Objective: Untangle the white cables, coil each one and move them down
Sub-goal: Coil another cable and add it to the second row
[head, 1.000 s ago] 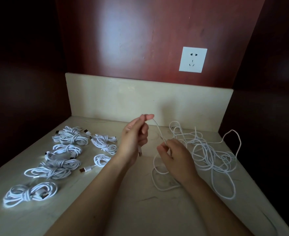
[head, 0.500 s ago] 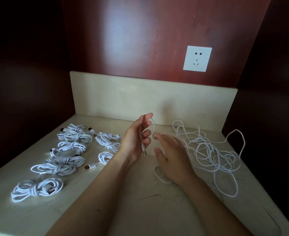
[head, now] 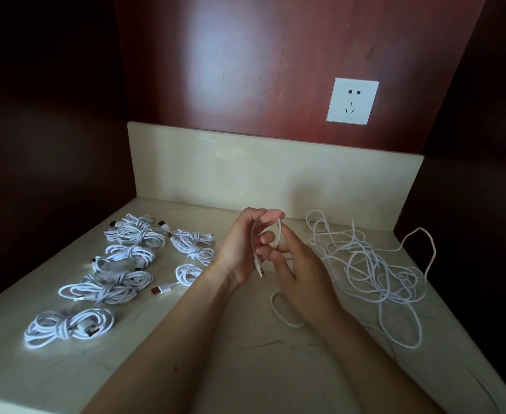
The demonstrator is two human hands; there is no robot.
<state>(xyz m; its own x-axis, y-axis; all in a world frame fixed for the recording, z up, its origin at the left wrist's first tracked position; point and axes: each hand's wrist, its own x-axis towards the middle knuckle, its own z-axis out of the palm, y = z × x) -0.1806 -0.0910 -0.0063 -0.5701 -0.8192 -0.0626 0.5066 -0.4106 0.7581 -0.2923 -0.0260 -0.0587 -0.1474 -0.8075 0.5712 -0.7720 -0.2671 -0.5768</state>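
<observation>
White cable (head: 279,234) looped in the clenched left hand (head: 245,249); right hand (head: 302,276) pinches it beside the tangled pile (head: 371,264).

A thin white cable (head: 279,231) loops over the left hand (head: 247,246), plug end hanging below its fingers; loose tangled cables (head: 374,264) sprawl right of the right hand (head: 302,276); 8 coiled bundles (head: 126,264) lie left of both hands.

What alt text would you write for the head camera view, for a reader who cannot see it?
A person's left hand holds the first loop of a white USB cable while the right hand feeds it. Tangled cables lie to the right and coiled bundles to the left on a beige countertop.
</observation>
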